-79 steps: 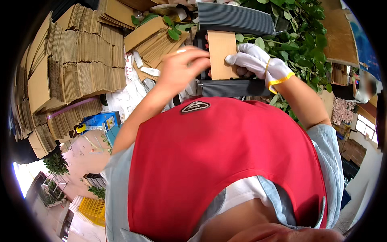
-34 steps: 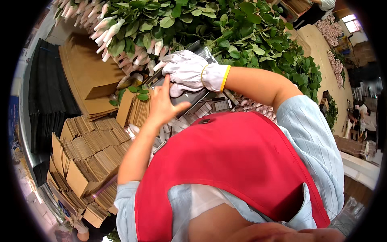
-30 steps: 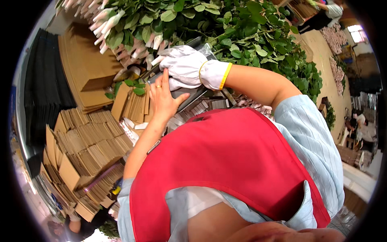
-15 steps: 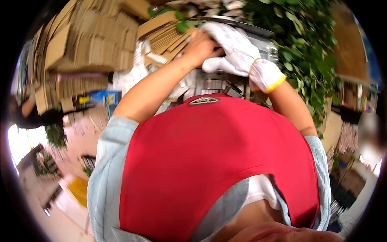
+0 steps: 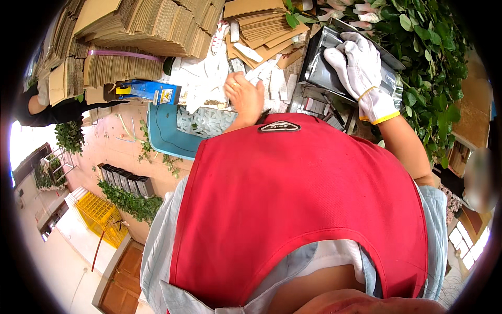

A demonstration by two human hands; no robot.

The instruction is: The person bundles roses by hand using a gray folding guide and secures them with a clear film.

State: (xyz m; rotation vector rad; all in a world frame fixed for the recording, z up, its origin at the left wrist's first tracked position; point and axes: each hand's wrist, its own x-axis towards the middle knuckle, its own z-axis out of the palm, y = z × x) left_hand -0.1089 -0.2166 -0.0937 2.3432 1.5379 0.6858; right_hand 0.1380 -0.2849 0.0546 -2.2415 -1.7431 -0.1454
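My bare left hand (image 5: 243, 97), with a ring on one finger, is over white strips and slips (image 5: 206, 78) at the table's near edge. Its fingers bend downward and their tips are hidden, so whether it holds anything does not show. Just below it, a blue tub (image 5: 158, 131) contains many small white pieces (image 5: 204, 123). My right hand (image 5: 361, 65), in a white work glove with a yellow-edged cuff, rests open on a dark, glossy-lined tray (image 5: 327, 47). Its gloved fingers lie flat, the thumb apart. Flat cardboard pieces (image 5: 266, 23) lie between and beyond the hands.
Stacked folded cardboard (image 5: 151, 26) rises at the far left, with a blue tool-like device (image 5: 151, 91) before it. Leafy stems (image 5: 429, 68) crowd the right, and wrapped pale blooms (image 5: 361, 15) lie behind the tray. A yellow crate (image 5: 102, 217) stands lower left; a dark sleeve (image 5: 52, 112) shows at far left.
Half a second ago my hands were together near the cardboard. The left has drawn back toward the white strips, the right now lies apart on the tray. The view has shifted, revealing the blue tub.
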